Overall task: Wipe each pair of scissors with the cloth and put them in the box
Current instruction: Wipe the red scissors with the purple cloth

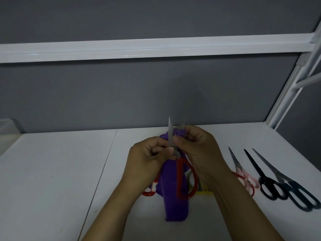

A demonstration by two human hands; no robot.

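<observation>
Two bare forearms reach in. The left hand [149, 153] pinches the open red-handled scissors [180, 174] at the pivot. The right hand [196, 148] closes its grip on the purple cloth [173, 206] against a raised, blurred blade. Wiping seems under way; next comes a carry far left of the grip to the translucent box [7, 126]. Further scissors [260, 173] lie to the right on the white tabletop [52, 171], before a grey wall [156, 93].

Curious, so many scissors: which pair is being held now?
The red-handled scissors, blades up, gripped by left hand and right hand with the purple cloth. The pink pair, black pair and dark-blue pair lie on the table at right.
</observation>
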